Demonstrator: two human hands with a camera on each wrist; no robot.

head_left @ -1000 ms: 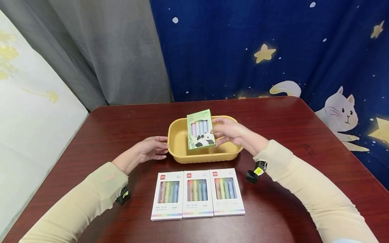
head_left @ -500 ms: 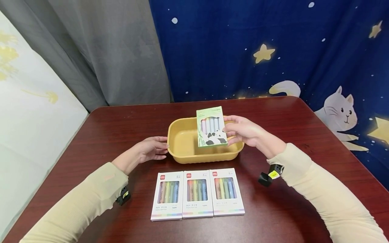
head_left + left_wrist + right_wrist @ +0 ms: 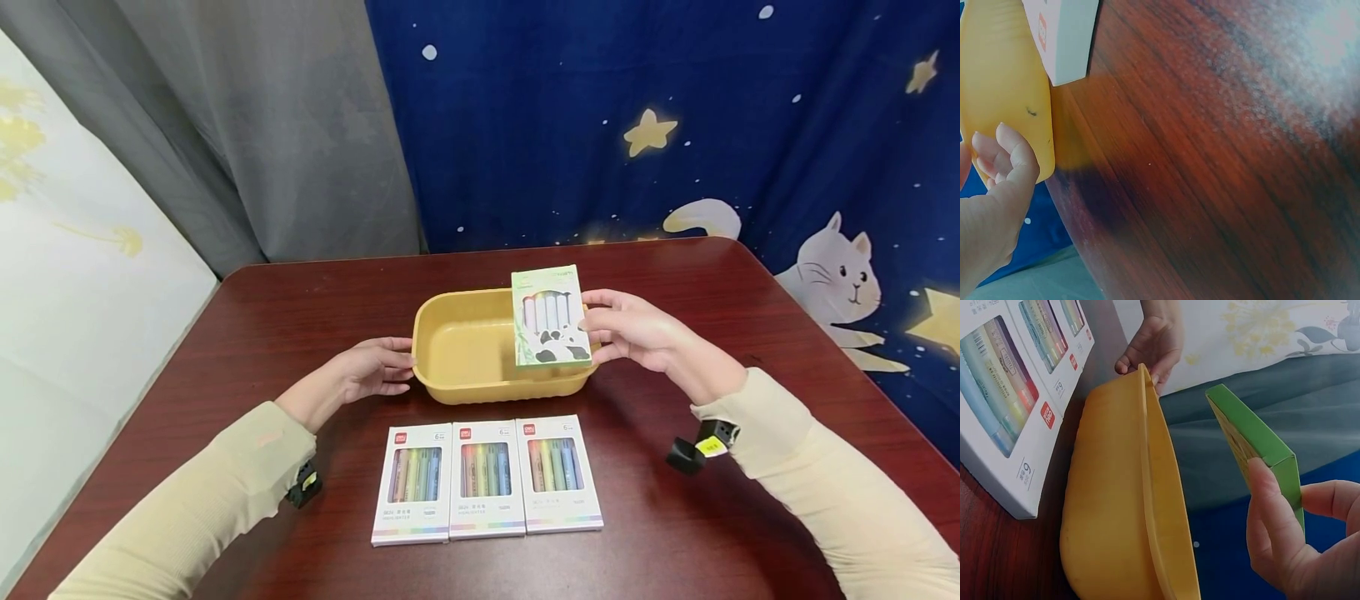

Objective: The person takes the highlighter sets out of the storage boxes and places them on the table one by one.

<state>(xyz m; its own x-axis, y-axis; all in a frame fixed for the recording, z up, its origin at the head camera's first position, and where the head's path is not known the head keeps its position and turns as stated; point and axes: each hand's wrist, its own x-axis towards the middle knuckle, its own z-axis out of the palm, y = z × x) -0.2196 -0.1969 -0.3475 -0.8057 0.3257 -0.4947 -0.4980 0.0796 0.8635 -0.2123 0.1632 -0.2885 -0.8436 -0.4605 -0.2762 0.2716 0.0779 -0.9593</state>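
A green box of highlighters with a panda print (image 3: 552,321) is held up over the right part of a yellow plastic basket (image 3: 465,392). My right hand (image 3: 633,333) pinches that box by its right edge; in the right wrist view the thumb lies on one face of the green box (image 3: 1260,425) and fingers on the other. At the basket's left end my left hand (image 3: 371,367) touches the rim with fairly straight fingers. Three white highlighter boxes, the left one (image 3: 412,521), the middle one (image 3: 487,517) and the right one (image 3: 562,512), lie side by side in front of the basket.
All of this stands on a dark red wooden table (image 3: 300,317). Behind its far edge hang a grey curtain (image 3: 315,125) and a blue curtain (image 3: 525,125). A white patterned cloth (image 3: 90,250) hangs at the left.
My right hand has carried the green highlighter box rightward, from over the basket's middle to over its right part. The left hand, basket and white boxes have stayed put.
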